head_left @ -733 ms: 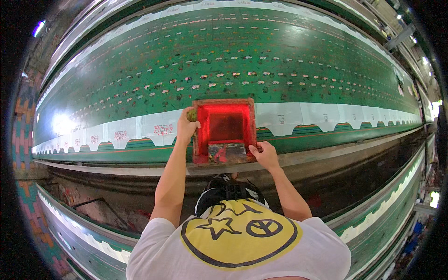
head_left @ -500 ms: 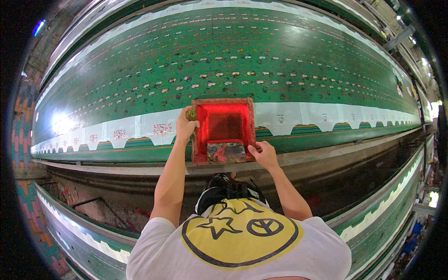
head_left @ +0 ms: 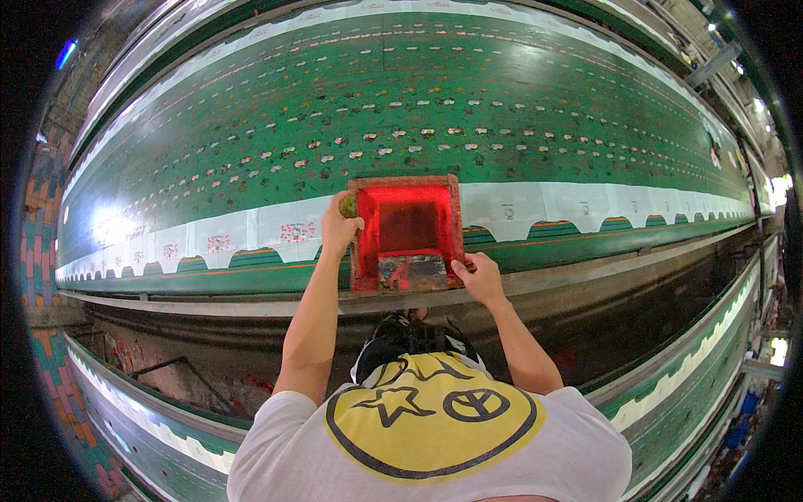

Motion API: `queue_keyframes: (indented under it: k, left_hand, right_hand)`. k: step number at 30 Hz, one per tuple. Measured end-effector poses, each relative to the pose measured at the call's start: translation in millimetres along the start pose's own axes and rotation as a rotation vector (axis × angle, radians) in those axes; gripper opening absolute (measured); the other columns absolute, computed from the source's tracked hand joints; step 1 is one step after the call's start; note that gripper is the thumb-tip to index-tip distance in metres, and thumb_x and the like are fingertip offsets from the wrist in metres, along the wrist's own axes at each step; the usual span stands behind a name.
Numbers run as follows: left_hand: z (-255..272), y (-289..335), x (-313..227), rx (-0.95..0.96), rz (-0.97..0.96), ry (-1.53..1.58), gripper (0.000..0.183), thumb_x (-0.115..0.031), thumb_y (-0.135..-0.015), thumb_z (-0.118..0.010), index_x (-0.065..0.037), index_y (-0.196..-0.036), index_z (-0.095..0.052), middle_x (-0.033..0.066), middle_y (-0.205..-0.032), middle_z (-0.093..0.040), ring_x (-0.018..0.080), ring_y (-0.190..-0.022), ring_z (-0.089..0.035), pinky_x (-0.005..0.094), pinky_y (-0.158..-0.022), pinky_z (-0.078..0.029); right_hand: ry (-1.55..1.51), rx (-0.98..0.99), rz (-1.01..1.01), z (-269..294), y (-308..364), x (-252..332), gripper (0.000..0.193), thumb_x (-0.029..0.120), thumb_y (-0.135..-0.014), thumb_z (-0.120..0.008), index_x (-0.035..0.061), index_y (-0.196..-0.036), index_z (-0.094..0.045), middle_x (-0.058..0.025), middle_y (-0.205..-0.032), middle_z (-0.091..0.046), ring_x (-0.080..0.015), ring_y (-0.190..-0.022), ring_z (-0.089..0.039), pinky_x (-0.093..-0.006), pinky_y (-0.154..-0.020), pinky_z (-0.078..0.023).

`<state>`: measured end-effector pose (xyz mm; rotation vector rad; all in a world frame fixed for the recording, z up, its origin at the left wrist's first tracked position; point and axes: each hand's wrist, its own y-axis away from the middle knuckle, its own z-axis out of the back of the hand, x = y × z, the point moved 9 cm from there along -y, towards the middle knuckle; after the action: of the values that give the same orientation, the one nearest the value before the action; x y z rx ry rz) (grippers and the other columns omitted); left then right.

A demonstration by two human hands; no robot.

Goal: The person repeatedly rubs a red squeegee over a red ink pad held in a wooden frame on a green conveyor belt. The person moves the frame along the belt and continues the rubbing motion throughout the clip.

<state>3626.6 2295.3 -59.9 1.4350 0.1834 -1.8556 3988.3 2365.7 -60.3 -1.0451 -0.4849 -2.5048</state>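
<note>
A square wooden screen-printing frame, coated bright red inside, lies over the near strip of white cloth pieces. Its dark mesh shows in the middle. A flat dark board, smeared with red, spans the near end. At the frame's upper left side my left hand is closed on the edge, beside a yellow-green lump. My right hand grips the near right corner, thumb against the wood and fingers curled. Left of the frame, a white piece bears a red print; pieces to the right carry small dark prints.
The long green table stretches away with rows of small pale marks. Its near rail runs between me and the cloth. Behind me, across a dark aisle, is another green table. Patterned paving lies at far left.
The whole view has shifted slightly, so everything sits a little further right. Both hands keep their hold, and the frame shows no clear movement against the cloth.
</note>
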Motion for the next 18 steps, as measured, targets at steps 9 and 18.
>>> queue_keyframes:
  k: [9,18]
  left_hand:
    - [-1,1,-10,-0.034,-0.076,-0.103,0.076,0.0,-0.062,-0.077,-0.012,-0.135,-0.061,0.0142,-0.108,-0.074,0.0267,-0.098,-0.07,0.0391,-0.083,-0.056]
    - [-1,-11,3,-0.027,-0.124,-0.085,0.075,-0.002,-0.062,-0.079,-0.011,-0.134,-0.061,0.0155,-0.111,-0.075,0.0287,-0.101,-0.071,0.0391,-0.088,-0.056]
  right_hand:
    - [0.142,-0.154,0.156,14,18,41,0.052,0.034,-0.089,-0.078,-0.0043,-0.122,-0.066,-0.0194,-0.119,-0.065,-0.0383,-0.111,-0.062,-0.0476,-0.096,-0.051]
    - [0.404,0.111,0.626,-41,36,127,0.044,0.004,-0.076,-0.068,0.0069,-0.121,-0.068,-0.0101,-0.118,-0.067,-0.0316,-0.111,-0.062,-0.046,-0.098,-0.048]
